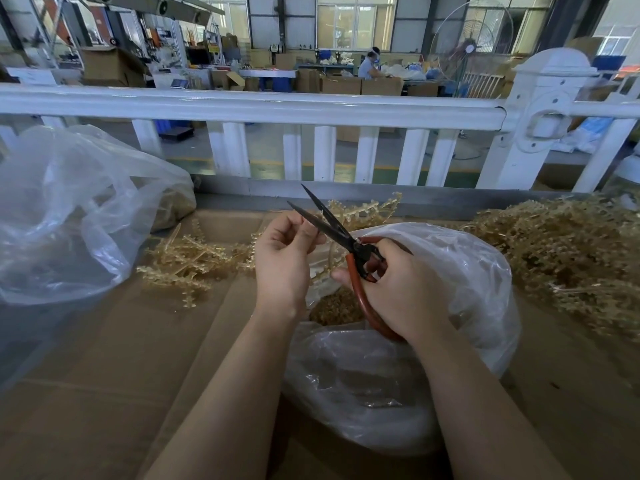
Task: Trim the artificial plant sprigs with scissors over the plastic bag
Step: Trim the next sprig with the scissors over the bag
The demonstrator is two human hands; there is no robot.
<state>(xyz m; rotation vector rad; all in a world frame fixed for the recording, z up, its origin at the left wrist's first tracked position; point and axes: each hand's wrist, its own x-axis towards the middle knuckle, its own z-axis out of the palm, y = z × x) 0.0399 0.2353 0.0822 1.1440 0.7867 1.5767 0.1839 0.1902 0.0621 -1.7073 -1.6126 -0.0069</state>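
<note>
My right hand grips the red handles of the scissors, fingers curled through and around the loops, and the dark blades stand open in a narrow V pointing up and away to the left. My left hand is raised just beside those blades, its fingers curled in with thumb and forefinger pinched together near the lower blade; whatever sprig it pinches there is too thin for me to make out. Both hands hang above the open mouth of the plastic bag, which sits on the cardboard-covered surface right in front of me, with a heap of small tan trimmings showing inside it just below my wrists. A few loose sprigs lie on the surface to the left of my left hand, some more lie just behind the blades, and a big pile of sprigs lies well off to the right of my right hand. A second, larger clear bag slumps at the far left, before a white railing.
</note>
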